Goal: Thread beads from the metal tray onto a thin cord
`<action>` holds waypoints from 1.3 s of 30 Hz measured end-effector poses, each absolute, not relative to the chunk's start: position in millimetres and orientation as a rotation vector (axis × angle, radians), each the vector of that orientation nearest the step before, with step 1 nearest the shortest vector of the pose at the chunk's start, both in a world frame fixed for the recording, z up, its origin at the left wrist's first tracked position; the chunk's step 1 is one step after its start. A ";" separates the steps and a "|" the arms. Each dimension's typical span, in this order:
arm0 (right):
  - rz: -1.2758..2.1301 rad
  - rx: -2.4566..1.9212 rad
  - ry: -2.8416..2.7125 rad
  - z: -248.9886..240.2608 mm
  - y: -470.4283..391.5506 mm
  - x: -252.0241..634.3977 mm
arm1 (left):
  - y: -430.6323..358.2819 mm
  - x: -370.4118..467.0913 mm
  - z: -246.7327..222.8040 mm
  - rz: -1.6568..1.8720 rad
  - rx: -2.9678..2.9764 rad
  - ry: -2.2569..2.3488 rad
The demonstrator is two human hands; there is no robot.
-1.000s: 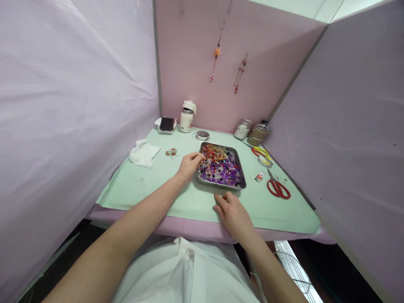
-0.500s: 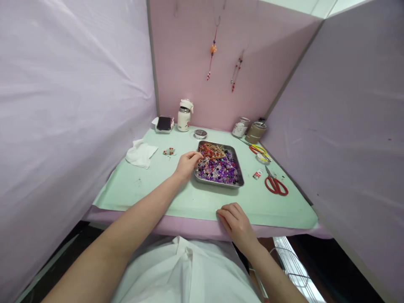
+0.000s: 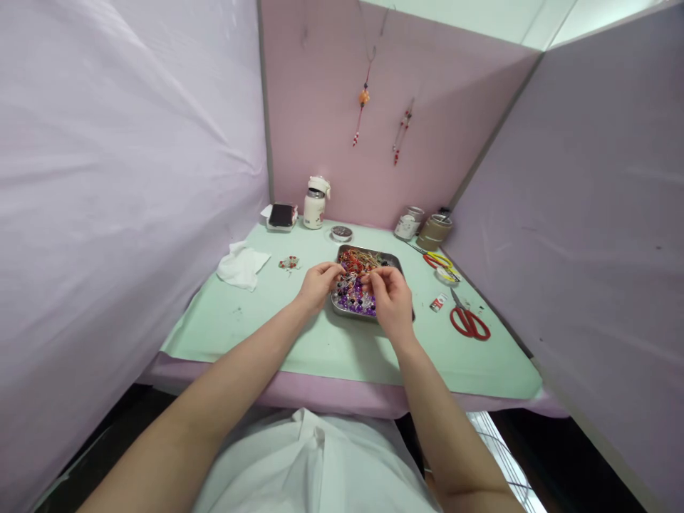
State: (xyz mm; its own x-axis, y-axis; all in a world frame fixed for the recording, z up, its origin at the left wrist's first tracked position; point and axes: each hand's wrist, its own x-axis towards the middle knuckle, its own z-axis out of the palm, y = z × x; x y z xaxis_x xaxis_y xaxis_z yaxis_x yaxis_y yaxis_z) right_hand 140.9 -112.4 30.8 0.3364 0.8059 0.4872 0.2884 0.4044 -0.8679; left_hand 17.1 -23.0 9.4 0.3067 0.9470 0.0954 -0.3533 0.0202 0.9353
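Note:
A metal tray (image 3: 342,312) holds many purple, clear and black beads (image 3: 353,303), with tangled red and gold strands (image 3: 363,259) towards its back. My left hand (image 3: 319,283) is pinched at the tray's left side, thumb and fingertips together over the beads. Over the tray's right part, my right hand (image 3: 392,298) also has its fingers closed in a pinch, facing the left one. What lies between the fingertips of either hand is too small to name. Thin whitish strands show between the two hands. The right hand hides part of the tray.
Red-handled scissors (image 3: 469,323), a small red-and-white packet (image 3: 438,303) and yellow-and-red-handled pliers (image 3: 438,261) lie at right. To the left are a white cloth (image 3: 243,266) and a small beaded piece (image 3: 289,263). A white bottle (image 3: 315,206) and jars (image 3: 434,231) stand behind.
My right hand has moved from the table's front edge up and forward to the tray, beside my left hand. The left hand stays pinched at the tray's left side.

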 end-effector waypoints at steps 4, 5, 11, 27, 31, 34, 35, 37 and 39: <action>0.511 -1.171 -1.190 26.6 -76.3 143.7 | -25.1 15.5 13.8 1.110 1.077 0.672; 0.511 -1.182 -1.193 24.8 -71.9 143.6 | -25.4 15.3 14.5 1.104 1.073 0.666; 0.465 -1.213 -1.217 17.5 -69.1 137.9 | -22.9 15.2 12.8 1.077 1.070 0.635; -0.297 -1.182 -1.476 17.8 -73.1 141.2 | -22.6 12.3 14.4 0.996 1.079 0.552; -0.362 -1.170 -1.509 16.2 -71.6 140.5 | -23.3 12.2 14.5 0.996 1.079 0.557; -0.383 -1.174 -1.525 15.6 -71.2 140.4 | -23.8 12.2 15.0 1.001 1.082 0.556; -0.381 -1.179 -1.528 15.5 -71.1 140.4 | -23.8 12.3 15.0 1.002 1.083 0.555; -0.368 -1.195 -1.532 15.3 -71.2 140.6 | -23.6 12.4 14.9 1.002 1.087 0.555; -0.352 -1.213 -1.532 15.1 -71.3 140.8 | -23.4 12.4 14.6 1.001 1.089 0.559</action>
State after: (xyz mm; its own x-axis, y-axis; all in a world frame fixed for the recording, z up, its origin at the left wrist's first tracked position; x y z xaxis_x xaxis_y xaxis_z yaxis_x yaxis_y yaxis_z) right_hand 140.8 -71.3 15.1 0.1207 0.4991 0.8581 0.8237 0.4321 -0.3672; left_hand 12.4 -23.4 14.6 0.4685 0.8791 0.0873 -0.3872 0.1155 0.9147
